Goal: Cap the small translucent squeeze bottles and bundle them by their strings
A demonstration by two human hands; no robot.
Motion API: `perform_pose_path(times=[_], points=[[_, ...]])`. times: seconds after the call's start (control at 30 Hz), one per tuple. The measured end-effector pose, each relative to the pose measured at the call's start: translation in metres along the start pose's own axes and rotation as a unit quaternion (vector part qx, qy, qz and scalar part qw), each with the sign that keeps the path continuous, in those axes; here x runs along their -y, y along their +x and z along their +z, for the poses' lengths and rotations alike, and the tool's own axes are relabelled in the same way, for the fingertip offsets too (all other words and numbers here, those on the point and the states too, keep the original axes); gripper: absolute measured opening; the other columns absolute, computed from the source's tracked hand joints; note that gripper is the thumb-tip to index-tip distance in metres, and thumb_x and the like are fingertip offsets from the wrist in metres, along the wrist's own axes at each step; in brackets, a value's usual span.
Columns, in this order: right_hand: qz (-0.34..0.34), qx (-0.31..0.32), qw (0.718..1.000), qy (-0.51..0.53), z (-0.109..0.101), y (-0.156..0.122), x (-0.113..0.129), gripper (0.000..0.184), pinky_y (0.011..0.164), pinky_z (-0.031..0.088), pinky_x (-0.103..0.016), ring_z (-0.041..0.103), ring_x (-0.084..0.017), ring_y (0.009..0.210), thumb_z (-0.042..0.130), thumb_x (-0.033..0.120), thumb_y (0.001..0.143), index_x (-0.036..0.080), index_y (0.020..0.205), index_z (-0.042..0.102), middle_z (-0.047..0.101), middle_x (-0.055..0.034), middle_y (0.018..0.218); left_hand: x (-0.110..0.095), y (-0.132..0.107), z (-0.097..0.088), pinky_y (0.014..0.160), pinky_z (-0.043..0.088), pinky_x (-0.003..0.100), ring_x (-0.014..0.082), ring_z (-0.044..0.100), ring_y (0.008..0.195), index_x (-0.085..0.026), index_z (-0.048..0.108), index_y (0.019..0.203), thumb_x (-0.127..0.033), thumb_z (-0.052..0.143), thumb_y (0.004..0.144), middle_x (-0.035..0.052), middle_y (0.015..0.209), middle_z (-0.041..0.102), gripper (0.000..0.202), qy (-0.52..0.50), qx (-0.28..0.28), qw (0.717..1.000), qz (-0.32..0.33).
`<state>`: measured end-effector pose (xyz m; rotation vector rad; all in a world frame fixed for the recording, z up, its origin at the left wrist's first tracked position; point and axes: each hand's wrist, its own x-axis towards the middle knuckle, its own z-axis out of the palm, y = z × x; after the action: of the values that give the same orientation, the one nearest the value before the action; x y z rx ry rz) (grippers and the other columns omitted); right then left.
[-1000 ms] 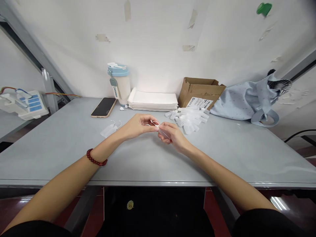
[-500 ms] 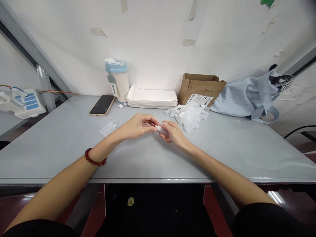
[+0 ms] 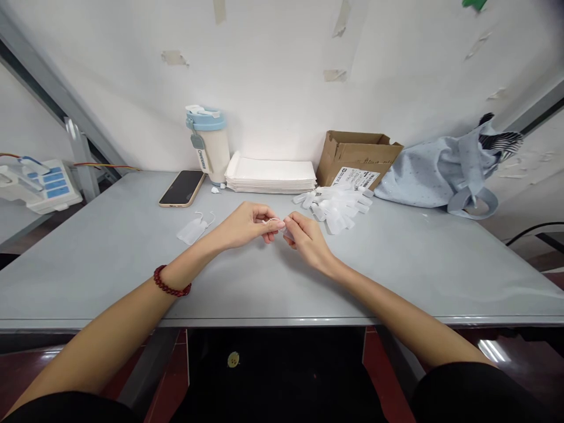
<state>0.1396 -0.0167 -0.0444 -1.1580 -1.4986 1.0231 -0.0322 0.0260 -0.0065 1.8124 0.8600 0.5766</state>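
Note:
My left hand [image 3: 253, 225] is closed in a pinch, its thumb and finger on a thin white string [image 3: 272, 220]. Right beside it, the thumb and fingers of my right hand [image 3: 309, 239] grip a small translucent plastic pouch [image 3: 288, 233], mostly hidden by the fingers. Both sets of fingertips almost meet above the table. A similar flat translucent pouch with string ends [image 3: 192, 230] lies to the left of my left wrist. Behind my right hand is a loose pile of translucent white plastic pouches [image 3: 337, 212].
Along the wall stand a phone [image 3: 182, 188], a cream tumbler with a blue lid [image 3: 215, 144], a stack of white envelopes [image 3: 271, 175], an open cardboard box [image 3: 352, 158] and a light blue cloth bag [image 3: 425, 170]. A tiny white scrap [image 3: 215, 190] lies near the tumbler.
My left thumb has come down over the string, and my right fingers have closed further over the pouch, which now shows less. The things on the table have stayed put.

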Motion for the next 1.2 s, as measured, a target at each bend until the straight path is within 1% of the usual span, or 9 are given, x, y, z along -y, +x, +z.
perform_pose_path(times=[0.1,0.23,0.3,0.43,0.5,0.63,0.83,1.0,1.2], points=[[0.018,-0.014,1.000,0.014,0.001,0.000,0.001,0.031,0.048,0.030,-0.022,0.040,-0.009,0.052,0.045,0.036,0.090,0.021,0.063,0.038,0.039,0.0050,0.056,0.000,0.000,0.001,0.069,0.052,0.030,0.0161,0.064,0.069,-0.015,0.068,0.088,-0.038,0.068,0.079,0.0042,0.074,0.069,0.025,-0.007,0.007,1.000,0.020],[0.084,-0.014,0.994,0.065,0.002,0.003,0.006,0.029,0.044,0.026,-0.021,0.036,-0.007,0.046,0.045,0.033,0.088,0.021,0.062,0.035,0.039,0.0063,0.053,0.003,0.002,0.002,0.078,0.052,0.031,0.0177,0.064,0.085,-0.015,0.067,0.089,-0.026,0.068,0.077,0.0053,0.090,0.070,0.017,-0.010,0.001,0.997,0.073],[0.105,-0.012,0.991,0.079,0.002,0.004,0.008,0.029,0.043,0.025,-0.021,0.034,-0.006,0.044,0.045,0.032,0.088,0.021,0.063,0.035,0.038,0.0072,0.051,0.004,0.002,0.001,0.080,0.052,0.031,0.0179,0.064,0.087,-0.014,0.067,0.089,-0.023,0.068,0.076,0.0053,0.092,0.069,0.016,-0.008,-0.003,0.997,0.081],[0.063,-0.010,0.996,0.065,0.002,0.004,0.007,0.030,0.044,0.027,-0.021,0.037,-0.007,0.044,0.043,0.036,0.090,0.021,0.065,0.037,0.042,0.0067,0.051,0.002,0.001,0.001,0.077,0.051,0.030,0.0174,0.063,0.087,-0.014,0.067,0.095,-0.025,0.072,0.074,0.0056,0.094,0.069,0.024,-0.018,-0.013,0.998,0.052],[0.030,-0.012,0.998,0.047,0.002,0.004,0.004,0.031,0.045,0.029,-0.021,0.039,-0.007,0.047,0.043,0.038,0.091,0.021,0.065,0.037,0.041,0.0064,0.052,0.001,0.000,0.001,0.074,0.051,0.029,0.0157,0.063,0.080,-0.015,0.067,0.095,-0.030,0.072,0.076,0.0047,0.088,0.069,0.025,-0.019,-0.015,0.999,0.034],[-0.003,-0.013,1.000,0.007,0.001,0.004,-0.002,0.033,0.047,0.029,-0.022,0.039,-0.008,0.049,0.043,0.040,0.092,0.021,0.065,0.036,0.037,0.0069,0.054,-0.001,-0.001,0.003,0.068,0.050,0.027,0.0130,0.060,0.067,-0.015,0.069,0.088,-0.037,0.071,0.077,0.0025,0.074,0.067,0.024,-0.018,-0.008,1.000,0.018],[0.005,0.001,1.000,0.008,0.001,0.003,0.002,0.033,0.047,0.028,-0.022,0.035,-0.008,0.050,0.041,0.037,0.092,0.022,0.064,0.033,0.035,0.0066,0.055,-0.003,-0.001,0.003,0.066,0.050,0.026,0.0136,0.061,0.066,-0.015,0.070,0.086,-0.041,0.071,0.078,0.0029,0.072,0.068,0.027,0.004,-0.022,0.999,0.023],[-0.014,0.019,0.998,-0.057,0.001,0.000,0.006,0.032,0.050,0.029,-0.024,0.038,-0.009,0.051,0.038,0.036,0.094,0.021,0.066,0.037,0.044,0.0047,0.056,-0.002,-0.001,0.003,0.068,0.050,0.026,0.0137,0.062,0.065,-0.014,0.069,0.080,-0.041,0.066,0.082,0.0020,0.069,0.066,0.027,0.013,-0.032,0.999,0.037],[0.011,0.025,1.000,0.013,0.002,0.001,0.006,0.031,0.049,0.031,-0.023,0.040,-0.008,0.051,0.040,0.038,0.093,0.021,0.067,0.039,0.044,0.0049,0.059,-0.001,0.000,0.005,0.067,0.051,0.025,0.0122,0.062,0.062,-0.014,0.068,0.080,-0.036,0.066,0.082,0.0005,0.068,0.065,0.022,-0.014,-0.052,0.998,0.045]])
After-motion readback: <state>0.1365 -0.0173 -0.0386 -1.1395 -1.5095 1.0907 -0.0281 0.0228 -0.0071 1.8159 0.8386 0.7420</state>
